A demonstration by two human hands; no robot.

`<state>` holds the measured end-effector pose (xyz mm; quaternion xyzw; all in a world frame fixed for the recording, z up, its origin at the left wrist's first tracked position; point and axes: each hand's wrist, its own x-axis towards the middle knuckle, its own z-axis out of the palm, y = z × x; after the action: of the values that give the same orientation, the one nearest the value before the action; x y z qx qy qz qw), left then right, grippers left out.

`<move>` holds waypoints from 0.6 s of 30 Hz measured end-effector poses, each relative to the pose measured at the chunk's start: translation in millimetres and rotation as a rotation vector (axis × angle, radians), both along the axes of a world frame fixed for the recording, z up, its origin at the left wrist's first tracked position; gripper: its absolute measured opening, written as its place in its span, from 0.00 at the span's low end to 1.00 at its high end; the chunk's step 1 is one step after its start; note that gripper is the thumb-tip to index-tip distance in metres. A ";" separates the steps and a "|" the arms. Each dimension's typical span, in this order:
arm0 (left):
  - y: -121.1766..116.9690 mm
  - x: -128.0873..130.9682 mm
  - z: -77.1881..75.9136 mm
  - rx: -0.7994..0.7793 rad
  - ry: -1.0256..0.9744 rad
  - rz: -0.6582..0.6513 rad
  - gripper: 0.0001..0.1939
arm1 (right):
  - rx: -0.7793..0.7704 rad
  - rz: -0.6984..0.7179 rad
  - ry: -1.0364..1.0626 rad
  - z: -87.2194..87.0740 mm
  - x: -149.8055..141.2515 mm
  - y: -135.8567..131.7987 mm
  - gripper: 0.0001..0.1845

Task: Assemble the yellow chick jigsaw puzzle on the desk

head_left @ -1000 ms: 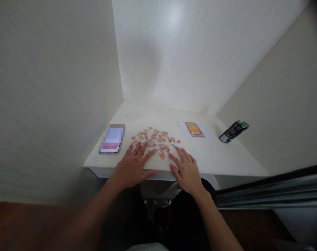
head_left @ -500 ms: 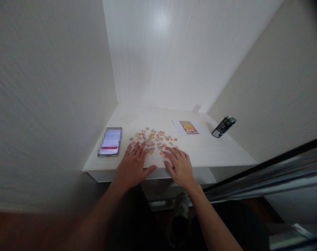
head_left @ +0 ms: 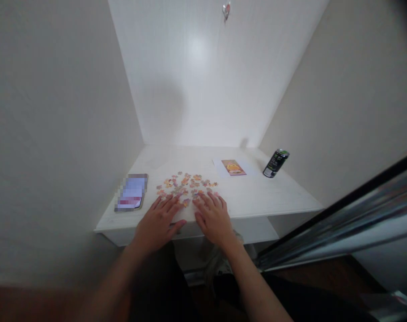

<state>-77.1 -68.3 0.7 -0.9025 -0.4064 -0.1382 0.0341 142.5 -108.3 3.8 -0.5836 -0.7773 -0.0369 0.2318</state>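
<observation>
Both of my hands lie flat on a white desk (head_left: 273, 199), palms down, fingers spread. My left hand (head_left: 158, 221) rests at the near edge, its fingertips touching the near side of a scatter of small orange and pink puzzle pieces (head_left: 185, 183). My right hand (head_left: 213, 215) lies just to the right of it, fingertips also at the pieces' near edge. Neither hand holds anything.
A phone (head_left: 131, 197) with a lit screen lies at the desk's left. A small picture card (head_left: 233, 167) on white paper lies behind the pieces. A dark drink can (head_left: 275, 163) stands at the back right. Walls close the desk on three sides; a metal rail (head_left: 341, 223) runs at right.
My two hands have drawn closer together and slightly left at the near edge of the pieces. The view has tilted up and shifted.
</observation>
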 end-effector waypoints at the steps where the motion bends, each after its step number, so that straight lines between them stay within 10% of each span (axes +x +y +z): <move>1: 0.4 -0.9 -0.6 -0.020 -0.028 -0.010 0.28 | 0.003 0.025 0.003 0.5 -5.6 1.8 0.21; 18: 6.8 -4.1 1.3 -0.084 -0.105 -0.006 0.19 | -0.024 0.120 0.126 -4.1 -17.6 5.8 0.19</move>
<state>-81.2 -61.5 1.9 -0.8960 -0.4102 -0.1681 -0.0255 124.9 -102.5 -0.3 -0.5397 -0.7952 0.0232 0.2754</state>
